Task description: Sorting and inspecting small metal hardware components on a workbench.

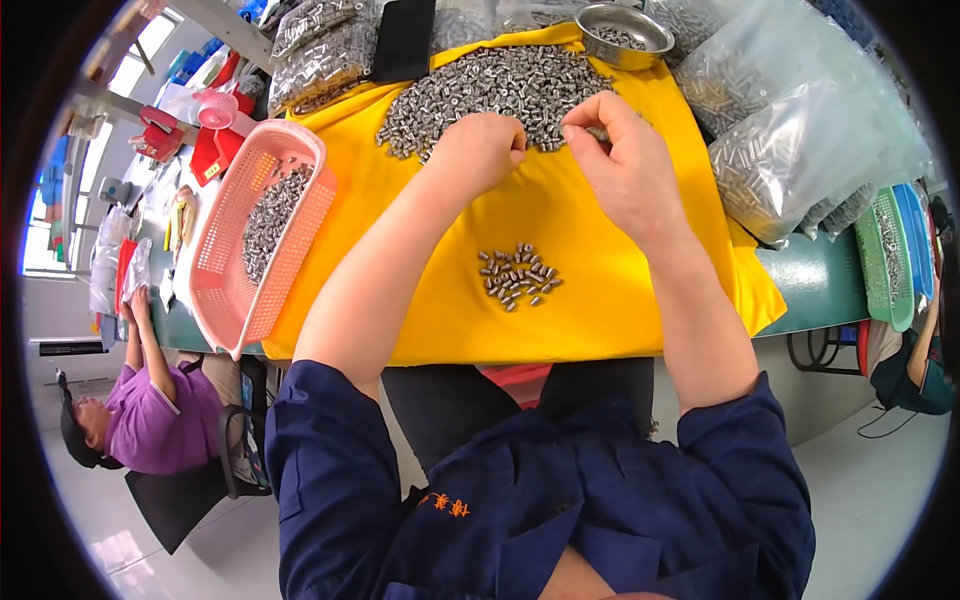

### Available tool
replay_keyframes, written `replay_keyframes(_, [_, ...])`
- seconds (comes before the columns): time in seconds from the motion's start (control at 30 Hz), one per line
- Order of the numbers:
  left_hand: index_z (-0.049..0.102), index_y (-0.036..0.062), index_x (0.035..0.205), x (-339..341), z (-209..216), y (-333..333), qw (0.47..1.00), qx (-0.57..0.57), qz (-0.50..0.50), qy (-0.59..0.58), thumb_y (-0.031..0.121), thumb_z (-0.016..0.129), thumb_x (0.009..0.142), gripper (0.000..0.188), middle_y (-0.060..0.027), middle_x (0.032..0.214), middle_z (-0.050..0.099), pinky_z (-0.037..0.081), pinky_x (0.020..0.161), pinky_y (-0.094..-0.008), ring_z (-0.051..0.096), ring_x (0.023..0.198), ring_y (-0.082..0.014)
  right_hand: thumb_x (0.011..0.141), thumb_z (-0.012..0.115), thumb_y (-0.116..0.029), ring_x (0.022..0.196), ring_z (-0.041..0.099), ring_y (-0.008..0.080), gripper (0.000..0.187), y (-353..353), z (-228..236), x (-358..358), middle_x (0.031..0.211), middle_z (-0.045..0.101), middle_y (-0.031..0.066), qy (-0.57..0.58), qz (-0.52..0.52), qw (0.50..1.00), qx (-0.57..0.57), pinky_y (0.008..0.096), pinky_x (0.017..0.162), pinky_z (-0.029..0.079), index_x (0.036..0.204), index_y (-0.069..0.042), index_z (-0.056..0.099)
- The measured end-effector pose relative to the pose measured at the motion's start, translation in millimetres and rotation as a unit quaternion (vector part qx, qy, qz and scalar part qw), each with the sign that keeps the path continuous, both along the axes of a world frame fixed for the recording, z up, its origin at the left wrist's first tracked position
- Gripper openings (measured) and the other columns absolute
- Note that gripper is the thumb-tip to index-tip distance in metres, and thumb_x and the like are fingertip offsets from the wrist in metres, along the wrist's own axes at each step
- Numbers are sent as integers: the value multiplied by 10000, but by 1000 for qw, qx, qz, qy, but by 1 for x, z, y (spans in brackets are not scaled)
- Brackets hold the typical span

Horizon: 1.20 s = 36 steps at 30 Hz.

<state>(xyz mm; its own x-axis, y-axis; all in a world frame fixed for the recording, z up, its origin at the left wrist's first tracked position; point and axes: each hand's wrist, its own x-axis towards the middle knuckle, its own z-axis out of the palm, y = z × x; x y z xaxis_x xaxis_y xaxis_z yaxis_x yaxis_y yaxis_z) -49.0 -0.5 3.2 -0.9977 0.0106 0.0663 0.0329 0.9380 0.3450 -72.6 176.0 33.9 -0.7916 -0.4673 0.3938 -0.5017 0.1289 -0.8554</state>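
A large heap of small silvery metal cylinders [490,85] covers the far part of a yellow cloth [420,320]. My left hand [482,150] is at the heap's near edge, its fingers curled inward. My right hand [625,165] faces it from the right, thumb and forefinger pinched together. Whatever either hand has between its fingers is too small or hidden. Nearer to me, a smaller cluster of the same metal pieces [518,275] lies loose on the cloth, below and between both hands.
At left stands a pink plastic basket [212,275] partly filled with metal pieces. A steel bowl [640,58], a black phone [404,40] and bagged parts [318,50] line the back. Large clear bags [780,150] and a green basket [880,265] are at right. A person [165,415] sits at left.
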Motion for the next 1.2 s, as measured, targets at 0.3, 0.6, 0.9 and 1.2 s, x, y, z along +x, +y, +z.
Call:
replay_keyframes(0.3, [585, 56, 799, 17, -6, 6, 997, 11, 30, 70, 135, 589, 721, 111, -98, 735, 593, 460, 628, -359, 586, 701, -264, 772, 538, -79, 498, 468, 124, 69, -3, -3, 1, 684, 584, 64, 16, 14, 1000, -11, 270, 475, 375, 820, -32, 523])
replay_keyframes(0.6, [601, 82, 885, -3, -1, -2, 982, 45, 28, 183, 207, 600, 744, 188, -111, 866, 592, 453, 733, -387, 564, 838, -301, 779, 537, -81, 496, 460, 113, 70, -1, -1, -1, 676, 579, 60, -2, 0, 1000, -10, 256, 478, 375, 826, -30, 526])
replay_keyframes(0.9, [443, 173, 1237, -37, -36, 15, 970, -116, -57, 204, 433, 408, 853, 465, -119, 1304, 384, 186, 1015, -514, 304, 1248, -275, 793, 548, -78, 552, 484, 79, 80, 1, 3, 0, 657, 568, 52, -28, -2, 998, -54, 236, 510, 396, 841, -17, 528])
replay_keyframes(1.2, [432, 190, 1243, -15, -28, 2, 948, -249, -114, 164, 332, 417, 873, 397, -57, 1317, 387, 217, 1000, -522, 298, 1254, -259, 791, 556, -109, 535, 465, 78, 104, -1, 0, -7, 644, 562, 44, 16, -12, 999, -45, 231, 500, 386, 851, -24, 550])
